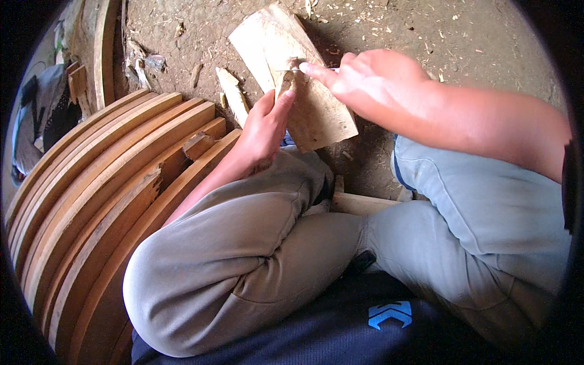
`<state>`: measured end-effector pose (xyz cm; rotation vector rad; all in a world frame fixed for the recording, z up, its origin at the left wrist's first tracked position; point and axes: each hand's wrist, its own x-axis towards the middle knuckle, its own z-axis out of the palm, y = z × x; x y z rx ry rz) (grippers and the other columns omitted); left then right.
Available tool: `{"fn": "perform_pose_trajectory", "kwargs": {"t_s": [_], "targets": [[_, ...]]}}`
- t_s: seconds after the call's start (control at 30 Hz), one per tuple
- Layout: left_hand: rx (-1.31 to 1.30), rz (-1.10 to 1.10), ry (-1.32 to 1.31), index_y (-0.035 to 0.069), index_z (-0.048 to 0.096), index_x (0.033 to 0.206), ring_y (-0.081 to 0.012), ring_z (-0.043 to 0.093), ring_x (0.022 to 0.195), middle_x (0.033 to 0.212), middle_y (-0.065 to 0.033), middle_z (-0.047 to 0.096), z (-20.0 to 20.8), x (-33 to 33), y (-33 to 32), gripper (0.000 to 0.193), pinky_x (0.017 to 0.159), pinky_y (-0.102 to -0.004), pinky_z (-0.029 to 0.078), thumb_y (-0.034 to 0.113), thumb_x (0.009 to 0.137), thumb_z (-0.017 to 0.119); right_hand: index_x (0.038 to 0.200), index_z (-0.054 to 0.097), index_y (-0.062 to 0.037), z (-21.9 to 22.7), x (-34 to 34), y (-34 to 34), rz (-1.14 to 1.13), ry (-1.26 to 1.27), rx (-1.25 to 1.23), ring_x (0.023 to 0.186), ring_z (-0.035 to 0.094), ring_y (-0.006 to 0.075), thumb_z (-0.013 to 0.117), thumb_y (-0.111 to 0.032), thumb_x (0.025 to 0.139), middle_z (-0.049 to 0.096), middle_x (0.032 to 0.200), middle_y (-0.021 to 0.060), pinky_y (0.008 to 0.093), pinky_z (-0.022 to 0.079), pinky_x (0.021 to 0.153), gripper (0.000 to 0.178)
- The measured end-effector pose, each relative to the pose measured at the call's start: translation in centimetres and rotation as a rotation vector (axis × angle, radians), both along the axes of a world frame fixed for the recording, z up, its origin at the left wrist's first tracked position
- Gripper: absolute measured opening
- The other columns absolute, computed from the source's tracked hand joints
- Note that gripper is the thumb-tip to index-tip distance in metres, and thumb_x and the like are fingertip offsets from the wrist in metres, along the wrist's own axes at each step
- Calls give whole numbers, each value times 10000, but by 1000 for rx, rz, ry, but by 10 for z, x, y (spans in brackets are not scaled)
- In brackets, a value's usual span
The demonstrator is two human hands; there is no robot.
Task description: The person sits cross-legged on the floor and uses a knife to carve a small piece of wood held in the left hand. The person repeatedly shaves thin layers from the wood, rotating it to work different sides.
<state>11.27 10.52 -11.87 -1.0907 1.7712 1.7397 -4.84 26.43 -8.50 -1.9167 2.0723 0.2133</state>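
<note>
A pale wooden slab [325,112] with a cut, uneven face leans tilted in front of my knees. My left hand [264,131] is closed at the slab's near left side, thumb up, around a small brown piece of wood [288,82] held against it. Over the slab from the right comes my right hand [377,79], its fingers curled round a knife whose handle they hide. The index finger stretches along it toward a thin blade [288,69], which meets the small piece just above my left thumb.
Several long curved wooden planks [121,164] are stacked at my left. A split wood offcut [232,94] lies beside the slab. Chips and shavings litter the dirt floor [450,36]. Dark cloth [52,97] lies at the far left. My bent legs [237,243] fill the near side.
</note>
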Motion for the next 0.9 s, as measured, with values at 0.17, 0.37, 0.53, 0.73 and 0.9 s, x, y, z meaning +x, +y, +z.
{"fn": "perform_pose_trajectory", "kwargs": {"t_s": [0.17,0.37,0.53,0.73,0.9], "targets": [[-65,-47,-45,74,459,938,-100,363,345,569,16,408,-4,0,0,334,289,-269,295,376,1077,431,1568,302,-125,8,14,-16,51,96,275,827,719,237,524,-70,943,706,910,112,367,588,673,666],[-83,-21,-57,68,462,926,-99,363,346,577,17,407,-1,0,1,344,293,-274,298,375,1077,430,1588,256,-147,21,24,-19,-49,144,303,851,699,219,554,-115,945,688,985,104,343,584,667,710],[-44,-29,-50,47,478,936,-111,382,366,595,3,425,-5,2,-1,382,296,-284,312,401,1071,430,1517,403,-121,18,23,-23,51,223,286,800,714,227,546,-119,952,708,905,98,359,579,637,583],[46,23,-46,65,455,925,-100,341,317,574,10,396,2,1,-3,376,255,-262,278,409,1073,419,1387,544,-83,21,-18,-14,12,-125,55,755,722,271,537,-64,921,704,780,112,369,570,625,466],[54,37,1,71,451,927,-100,342,317,574,10,394,2,-1,0,369,255,-260,280,409,1072,425,1403,525,-100,20,-13,-4,-18,-104,-10,791,723,272,531,-63,928,707,812,108,361,569,658,477]]}}
